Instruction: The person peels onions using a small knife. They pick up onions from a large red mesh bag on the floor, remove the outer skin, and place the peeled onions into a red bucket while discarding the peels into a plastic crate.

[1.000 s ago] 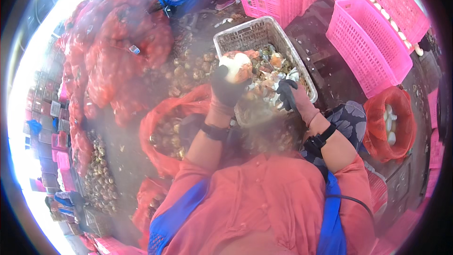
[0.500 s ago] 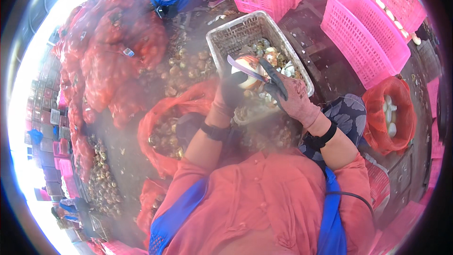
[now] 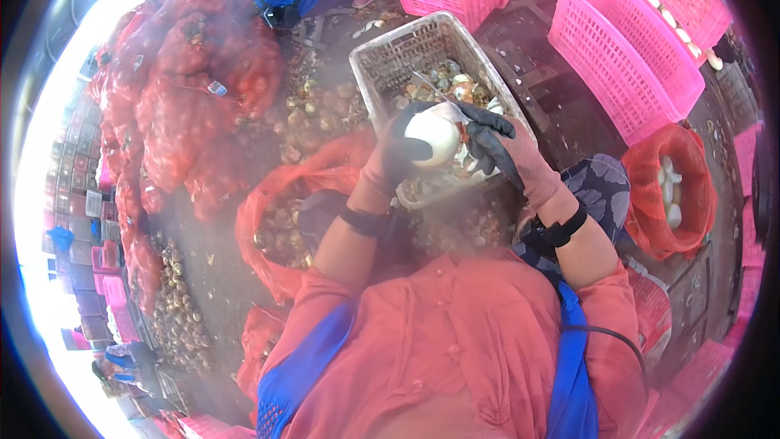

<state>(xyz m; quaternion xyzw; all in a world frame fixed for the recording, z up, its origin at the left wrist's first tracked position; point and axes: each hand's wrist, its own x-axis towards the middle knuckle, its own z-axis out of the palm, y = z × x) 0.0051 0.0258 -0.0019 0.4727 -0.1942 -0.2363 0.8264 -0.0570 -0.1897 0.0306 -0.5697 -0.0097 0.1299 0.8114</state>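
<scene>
Head view: dark floor (image 3: 546, 85), grimy crate (image 3: 398, 47), pink baskets (image 3: 603, 73); left grip (image 3: 400, 146) snug round onion (image 3: 435, 138), right grip (image 3: 496, 140) round knife (image 3: 431, 87).

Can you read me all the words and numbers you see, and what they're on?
Pale tag on the red net sacks: too small and blurred to read.
Pink crates: no writing I can make out.
Knife and peeled white bulb: none I can make out.
So there's nothing I can read here.
</scene>
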